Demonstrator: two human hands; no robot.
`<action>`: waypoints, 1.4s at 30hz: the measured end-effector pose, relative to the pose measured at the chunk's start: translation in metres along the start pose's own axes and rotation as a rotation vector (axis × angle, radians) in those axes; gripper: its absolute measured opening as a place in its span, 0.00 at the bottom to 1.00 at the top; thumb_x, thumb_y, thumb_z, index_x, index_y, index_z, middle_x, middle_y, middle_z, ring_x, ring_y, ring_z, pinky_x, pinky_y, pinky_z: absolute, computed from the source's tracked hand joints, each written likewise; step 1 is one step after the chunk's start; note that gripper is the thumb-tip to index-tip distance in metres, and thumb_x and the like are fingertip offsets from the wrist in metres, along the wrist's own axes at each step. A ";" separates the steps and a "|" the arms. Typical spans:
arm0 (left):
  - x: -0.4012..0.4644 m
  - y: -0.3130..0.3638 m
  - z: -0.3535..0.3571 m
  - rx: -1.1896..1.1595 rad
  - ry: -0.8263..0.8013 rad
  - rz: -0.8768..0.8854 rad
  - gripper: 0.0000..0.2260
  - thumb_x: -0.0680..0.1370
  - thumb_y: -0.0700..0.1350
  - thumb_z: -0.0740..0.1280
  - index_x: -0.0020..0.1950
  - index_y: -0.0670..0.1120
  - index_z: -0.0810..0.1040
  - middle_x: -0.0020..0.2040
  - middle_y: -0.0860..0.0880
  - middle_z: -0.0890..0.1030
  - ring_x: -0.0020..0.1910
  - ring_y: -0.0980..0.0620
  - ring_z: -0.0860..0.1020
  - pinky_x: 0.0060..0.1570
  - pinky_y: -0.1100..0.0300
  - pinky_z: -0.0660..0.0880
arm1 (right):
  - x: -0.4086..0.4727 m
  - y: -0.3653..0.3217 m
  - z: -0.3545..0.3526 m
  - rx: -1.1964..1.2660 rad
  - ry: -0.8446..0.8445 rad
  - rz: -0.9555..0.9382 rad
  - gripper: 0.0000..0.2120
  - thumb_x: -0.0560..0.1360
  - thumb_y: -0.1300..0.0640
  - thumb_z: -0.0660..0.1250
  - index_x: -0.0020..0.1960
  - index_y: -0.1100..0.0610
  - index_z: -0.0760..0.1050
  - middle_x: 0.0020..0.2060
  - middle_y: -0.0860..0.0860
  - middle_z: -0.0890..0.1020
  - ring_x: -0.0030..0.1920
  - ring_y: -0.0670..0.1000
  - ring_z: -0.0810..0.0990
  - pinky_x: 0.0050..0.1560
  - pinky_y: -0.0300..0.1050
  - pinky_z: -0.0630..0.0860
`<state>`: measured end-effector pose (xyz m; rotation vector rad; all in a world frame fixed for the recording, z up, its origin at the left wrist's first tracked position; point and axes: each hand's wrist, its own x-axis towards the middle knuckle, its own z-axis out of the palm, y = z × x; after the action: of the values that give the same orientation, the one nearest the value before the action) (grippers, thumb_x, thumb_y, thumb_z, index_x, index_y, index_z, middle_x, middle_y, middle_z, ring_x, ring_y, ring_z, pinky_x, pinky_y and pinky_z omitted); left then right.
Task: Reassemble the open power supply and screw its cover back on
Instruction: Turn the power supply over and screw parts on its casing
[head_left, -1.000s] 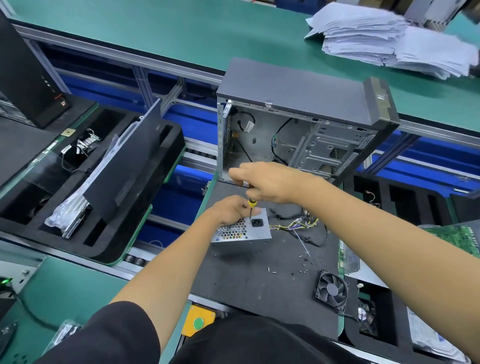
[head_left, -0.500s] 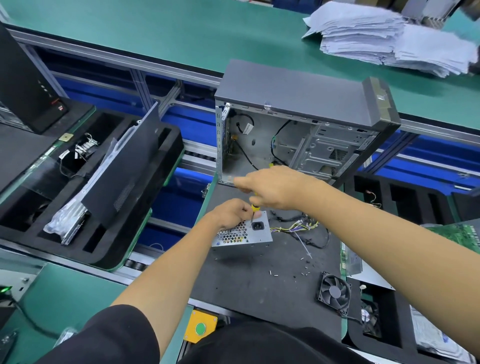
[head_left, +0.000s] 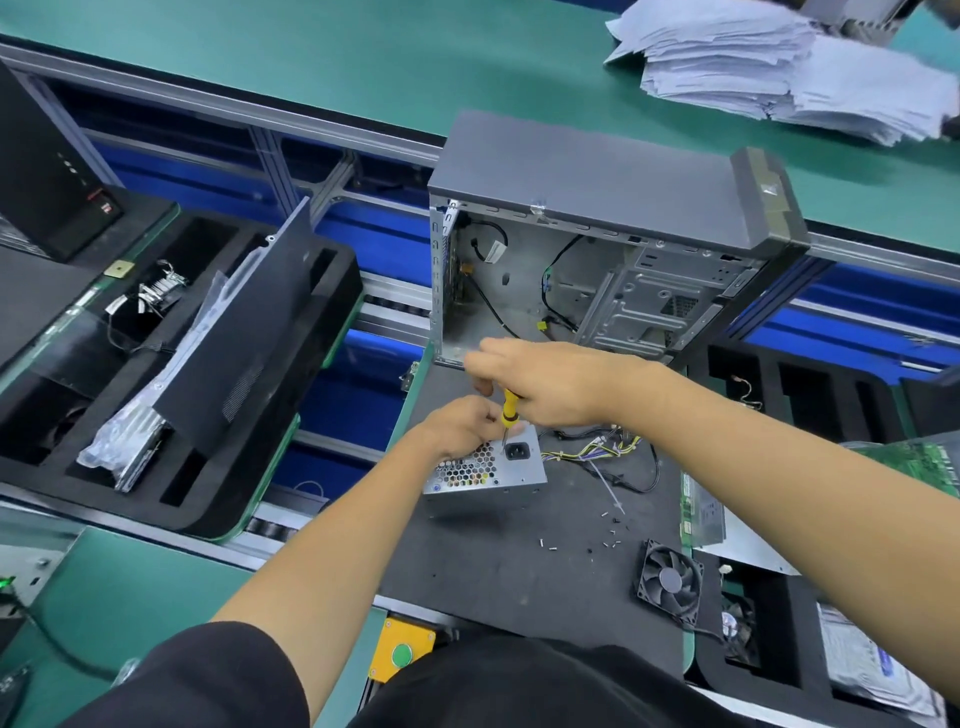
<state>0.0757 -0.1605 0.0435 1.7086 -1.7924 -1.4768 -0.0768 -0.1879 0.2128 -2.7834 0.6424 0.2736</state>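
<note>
A silver power supply (head_left: 485, 470) with a honeycomb grille and a black socket lies on the black mat (head_left: 498, 566). Its yellow and black cables (head_left: 597, 449) trail to the right. My left hand (head_left: 462, 423) rests on the unit's top left and grips it. My right hand (head_left: 550, 382) is closed around a yellow-handled screwdriver (head_left: 510, 405), held upright with its tip down on the supply just left of the socket. Several loose screws (head_left: 610, 525) lie on the mat to the right.
An open grey computer case (head_left: 597, 249) stands right behind my hands. A black fan (head_left: 670, 582) lies at the mat's right front. Black foam trays with parts (head_left: 171, 374) sit left and right. Paper stacks (head_left: 779, 67) lie on the far green bench.
Both hands have stayed on the power supply. More of the yellow screwdriver handle shows below my right hand, whose fingers have shifted slightly. The view has shifted a little.
</note>
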 end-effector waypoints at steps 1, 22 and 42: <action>0.001 0.000 0.000 0.011 0.002 -0.001 0.22 0.81 0.60 0.67 0.52 0.39 0.80 0.43 0.45 0.73 0.44 0.49 0.68 0.46 0.54 0.65 | 0.001 0.000 -0.001 -0.042 -0.004 -0.008 0.12 0.72 0.60 0.63 0.52 0.49 0.64 0.44 0.47 0.70 0.37 0.49 0.69 0.31 0.48 0.64; 0.001 -0.002 0.000 0.078 0.044 -0.006 0.18 0.80 0.60 0.67 0.38 0.48 0.75 0.32 0.53 0.69 0.37 0.50 0.67 0.39 0.54 0.64 | -0.003 0.000 -0.001 0.012 -0.041 -0.008 0.16 0.67 0.61 0.62 0.53 0.51 0.64 0.46 0.48 0.65 0.35 0.46 0.64 0.30 0.45 0.58; 0.000 -0.003 0.002 0.107 0.073 -0.027 0.19 0.80 0.59 0.66 0.30 0.57 0.72 0.23 0.57 0.66 0.28 0.54 0.62 0.35 0.55 0.61 | -0.007 -0.009 -0.008 -0.284 -0.069 0.187 0.09 0.77 0.51 0.61 0.44 0.55 0.64 0.30 0.53 0.69 0.28 0.56 0.67 0.27 0.46 0.55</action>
<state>0.0756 -0.1587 0.0404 1.8196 -1.8478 -1.3329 -0.0777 -0.1798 0.2238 -2.9658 0.9122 0.5345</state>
